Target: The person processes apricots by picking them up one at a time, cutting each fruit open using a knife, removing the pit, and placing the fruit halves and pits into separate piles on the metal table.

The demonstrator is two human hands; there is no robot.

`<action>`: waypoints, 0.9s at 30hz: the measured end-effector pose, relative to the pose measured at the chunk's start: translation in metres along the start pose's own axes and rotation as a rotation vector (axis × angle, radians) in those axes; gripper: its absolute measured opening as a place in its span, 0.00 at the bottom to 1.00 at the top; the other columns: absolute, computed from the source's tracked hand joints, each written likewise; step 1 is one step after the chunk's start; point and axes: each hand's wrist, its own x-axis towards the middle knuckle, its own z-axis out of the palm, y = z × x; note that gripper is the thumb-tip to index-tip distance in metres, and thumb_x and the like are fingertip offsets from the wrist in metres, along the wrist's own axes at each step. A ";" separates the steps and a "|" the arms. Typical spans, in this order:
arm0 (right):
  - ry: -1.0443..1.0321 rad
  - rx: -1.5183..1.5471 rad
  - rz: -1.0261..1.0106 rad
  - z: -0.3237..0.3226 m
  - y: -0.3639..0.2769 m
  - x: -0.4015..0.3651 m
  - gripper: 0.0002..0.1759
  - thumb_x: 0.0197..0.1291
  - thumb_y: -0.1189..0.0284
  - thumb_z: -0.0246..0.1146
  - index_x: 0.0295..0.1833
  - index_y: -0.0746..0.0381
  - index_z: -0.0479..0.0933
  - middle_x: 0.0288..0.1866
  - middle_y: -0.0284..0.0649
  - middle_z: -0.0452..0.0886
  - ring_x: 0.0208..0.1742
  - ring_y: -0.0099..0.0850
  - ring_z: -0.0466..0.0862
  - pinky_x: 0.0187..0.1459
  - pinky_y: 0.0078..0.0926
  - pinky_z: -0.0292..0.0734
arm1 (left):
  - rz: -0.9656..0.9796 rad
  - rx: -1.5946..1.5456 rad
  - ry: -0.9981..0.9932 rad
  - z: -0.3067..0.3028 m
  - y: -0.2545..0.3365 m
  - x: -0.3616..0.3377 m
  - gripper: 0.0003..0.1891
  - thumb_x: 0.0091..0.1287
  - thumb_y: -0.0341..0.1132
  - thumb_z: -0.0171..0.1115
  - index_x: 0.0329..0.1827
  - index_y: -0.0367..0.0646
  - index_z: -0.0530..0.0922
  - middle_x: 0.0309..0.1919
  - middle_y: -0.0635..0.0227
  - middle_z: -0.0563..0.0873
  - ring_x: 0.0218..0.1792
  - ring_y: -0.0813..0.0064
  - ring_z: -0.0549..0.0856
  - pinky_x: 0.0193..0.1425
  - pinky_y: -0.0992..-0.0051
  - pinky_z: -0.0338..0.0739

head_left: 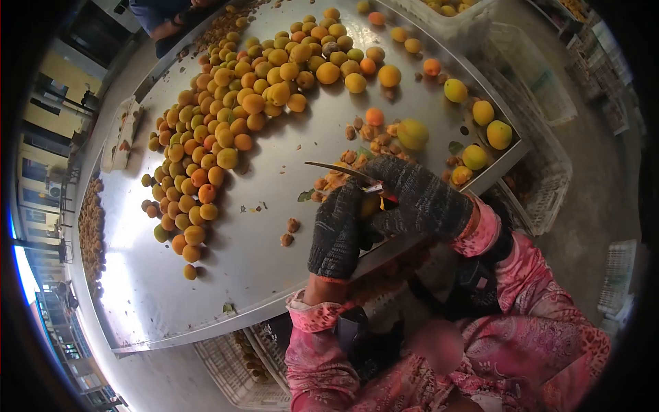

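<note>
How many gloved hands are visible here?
2. The left hand grips a yellow fruit at the table edge; the right hand beside it holds a knife. Others may be hidden.

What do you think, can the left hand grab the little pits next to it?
Probably yes: the pits lie just beside the left hand, nothing between, though it seems to hold an apricot.
</note>
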 end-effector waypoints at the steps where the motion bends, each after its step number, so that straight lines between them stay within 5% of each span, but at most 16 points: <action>1: -0.010 0.014 0.020 -0.001 0.001 0.000 0.39 0.42 0.63 0.71 0.61 0.61 0.66 0.59 0.51 0.69 0.61 0.47 0.69 0.62 0.40 0.62 | -0.160 -0.167 -0.085 -0.002 0.006 0.001 0.41 0.35 0.24 0.72 0.59 0.42 0.66 0.43 0.58 0.79 0.44 0.52 0.80 0.45 0.62 0.75; 5: -0.007 -0.045 0.098 0.000 0.001 -0.003 0.41 0.39 0.60 0.72 0.60 0.64 0.67 0.56 0.53 0.71 0.58 0.48 0.71 0.60 0.40 0.64 | 0.046 -0.043 -0.104 0.010 -0.010 -0.006 0.41 0.35 0.24 0.72 0.59 0.41 0.65 0.45 0.56 0.78 0.46 0.52 0.78 0.49 0.62 0.73; 7: 0.094 -0.217 0.060 0.009 0.008 -0.002 0.34 0.41 0.65 0.72 0.55 0.64 0.69 0.48 0.50 0.75 0.51 0.47 0.76 0.53 0.38 0.70 | 0.059 0.006 0.047 0.014 0.008 -0.004 0.42 0.35 0.24 0.72 0.60 0.39 0.64 0.48 0.53 0.75 0.51 0.52 0.76 0.54 0.63 0.70; 11: 0.042 -0.208 0.138 0.008 0.002 0.005 0.39 0.33 0.58 0.72 0.53 0.66 0.69 0.46 0.53 0.75 0.50 0.49 0.76 0.52 0.41 0.70 | 0.007 -0.148 0.127 0.018 0.010 -0.005 0.36 0.37 0.25 0.74 0.55 0.42 0.70 0.43 0.60 0.79 0.46 0.65 0.78 0.50 0.70 0.74; 13: 0.084 -0.243 0.099 0.013 0.002 0.004 0.37 0.33 0.59 0.72 0.50 0.65 0.70 0.44 0.51 0.76 0.47 0.48 0.77 0.49 0.41 0.72 | 0.019 -0.188 0.141 0.022 0.006 -0.006 0.29 0.46 0.26 0.70 0.54 0.42 0.70 0.43 0.64 0.79 0.44 0.72 0.78 0.46 0.73 0.76; 15: 0.101 -0.265 0.090 0.014 -0.003 0.005 0.36 0.33 0.59 0.71 0.50 0.65 0.70 0.44 0.51 0.76 0.46 0.48 0.77 0.49 0.41 0.72 | -0.199 -0.606 0.162 0.029 0.002 -0.007 0.23 0.52 0.26 0.65 0.53 0.41 0.71 0.43 0.65 0.78 0.45 0.73 0.78 0.44 0.73 0.77; 17: 0.094 -0.288 0.107 0.017 -0.002 0.002 0.35 0.34 0.59 0.71 0.50 0.64 0.70 0.44 0.51 0.76 0.46 0.47 0.78 0.48 0.40 0.73 | -0.487 -0.984 0.095 0.033 -0.007 -0.003 0.18 0.67 0.44 0.51 0.54 0.41 0.70 0.44 0.64 0.78 0.47 0.71 0.78 0.37 0.73 0.80; 20: 0.187 -0.268 -0.026 0.018 0.003 -0.002 0.34 0.36 0.58 0.70 0.49 0.66 0.70 0.44 0.51 0.76 0.47 0.47 0.77 0.49 0.39 0.72 | -0.610 -1.256 0.096 0.037 -0.004 -0.006 0.18 0.67 0.46 0.50 0.54 0.43 0.71 0.44 0.65 0.79 0.43 0.70 0.80 0.37 0.72 0.81; 23: 0.194 -0.230 0.036 0.015 0.006 0.001 0.35 0.38 0.58 0.71 0.50 0.67 0.70 0.46 0.50 0.75 0.49 0.45 0.77 0.51 0.37 0.71 | -0.691 -1.585 0.138 0.025 0.008 0.009 0.19 0.67 0.49 0.48 0.53 0.45 0.72 0.40 0.66 0.81 0.34 0.73 0.83 0.31 0.76 0.81; 25: 0.157 -0.126 0.063 0.005 0.002 0.003 0.35 0.41 0.58 0.72 0.52 0.66 0.69 0.48 0.50 0.75 0.51 0.44 0.76 0.53 0.35 0.70 | -0.617 -1.811 -0.210 0.017 -0.007 0.009 0.20 0.69 0.50 0.45 0.52 0.45 0.72 0.39 0.67 0.80 0.35 0.75 0.82 0.31 0.79 0.79; 27: 0.139 -0.084 0.169 -0.002 -0.004 0.001 0.37 0.42 0.57 0.72 0.54 0.66 0.67 0.48 0.49 0.75 0.51 0.43 0.76 0.54 0.34 0.69 | -0.556 -1.797 -0.234 0.019 -0.003 0.010 0.21 0.69 0.51 0.44 0.52 0.45 0.71 0.39 0.66 0.80 0.35 0.75 0.81 0.33 0.78 0.78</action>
